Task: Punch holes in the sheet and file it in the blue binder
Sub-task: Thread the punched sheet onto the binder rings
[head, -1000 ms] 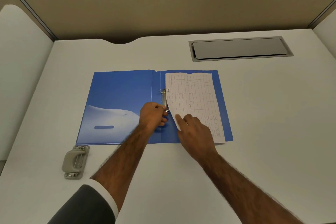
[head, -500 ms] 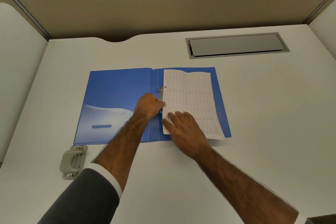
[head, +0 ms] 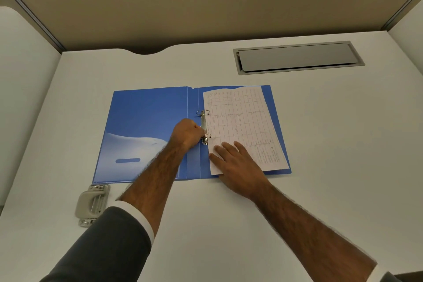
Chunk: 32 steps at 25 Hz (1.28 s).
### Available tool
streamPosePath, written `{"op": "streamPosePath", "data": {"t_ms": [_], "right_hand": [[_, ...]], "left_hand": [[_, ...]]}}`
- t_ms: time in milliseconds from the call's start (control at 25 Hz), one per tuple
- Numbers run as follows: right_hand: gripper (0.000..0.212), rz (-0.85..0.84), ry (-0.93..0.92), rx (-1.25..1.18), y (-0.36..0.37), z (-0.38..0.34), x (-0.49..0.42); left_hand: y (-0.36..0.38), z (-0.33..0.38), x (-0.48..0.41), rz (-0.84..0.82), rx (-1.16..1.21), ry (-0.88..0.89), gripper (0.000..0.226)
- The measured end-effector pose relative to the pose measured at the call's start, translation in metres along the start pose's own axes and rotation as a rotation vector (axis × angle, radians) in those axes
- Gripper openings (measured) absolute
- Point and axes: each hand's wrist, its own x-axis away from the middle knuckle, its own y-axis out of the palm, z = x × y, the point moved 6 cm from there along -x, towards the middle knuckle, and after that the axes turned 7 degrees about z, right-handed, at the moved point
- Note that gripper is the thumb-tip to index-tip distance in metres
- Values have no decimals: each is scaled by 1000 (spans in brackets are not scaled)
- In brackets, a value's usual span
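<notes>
Left hand [head: 187, 131] clenched on ring mechanism [head: 204, 128]; right hand [head: 238, 162], fingers flat and released, pinned sheet [head: 242, 121] in blue binder [head: 146, 117]. Advice: seat holes before closing rings.

blue binder [head: 146, 119]: smooth plastic cover with a soft sheen, paler where light falls on it
ring mechanism [head: 204, 127]: bright polished metal, shiny
sheet [head: 242, 121]: thin matt paper, white, printed with a fine grid, slightly wavy at its far edge
hole punch [head: 91, 204]: matt beige plastic body with bare shiny metal at both ends
desk [head: 332, 144]: smooth off-white laminate, matt, evenly lit
cable hatch [head: 297, 57]: grey brushed-looking metal, low sheen
partition [head: 160, 2]: tan cloth-like panel, matt, edged in grey metal trim
sleeve [head: 107, 247]: dark grey woven cloth, matt, with a white cloth cuff
</notes>
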Motion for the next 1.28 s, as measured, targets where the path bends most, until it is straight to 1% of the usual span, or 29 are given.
{"op": "streamPosePath", "data": {"t_ms": [40, 80, 120, 160, 240, 280, 400, 480, 600, 720, 840, 1040, 1280], "right_hand": [[56, -17, 10, -35, 3, 1, 1], [64, -32, 31, -82, 6, 2, 1], [71, -27, 57, -130, 8, 4, 2], [74, -4, 86, -160, 9, 8, 2], [75, 29, 148, -139, 10, 21, 0], [75, 19, 180, -116, 10, 29, -3], [80, -35, 255, -53, 14, 42, -9], [79, -34, 286, -34, 18, 42, -10], [77, -25, 342, -17, 22, 39, -8], [78, -23, 382, -19, 22, 37, -8], [80, -13, 407, -34, 22, 36, -9], [79, -1, 428, -39, 24, 32, -10], [79, 11, 448, -21, 26, 33, -12]], "left_hand": [[-3, 2, 1, 69, -38, 57, 19], [-7, 5, 4, 137, -71, 125, 17], [-8, 9, 6, 185, -95, 199, 18], [-7, 12, 8, 201, -116, 272, 24], [1, 11, 9, 146, -177, 389, 39], [6, 9, 10, 105, -212, 429, 46], [15, -2, 10, 28, -252, 477, 61], [18, -9, 9, 6, -290, 509, 66], [24, -16, 9, -2, -425, 580, 64], [32, -18, 12, 23, -483, 584, 60], [32, -21, 12, 26, -428, 561, 58], [25, -22, 6, 20, -329, 524, 64], [24, -23, 9, 37, -302, 544, 67]]}}
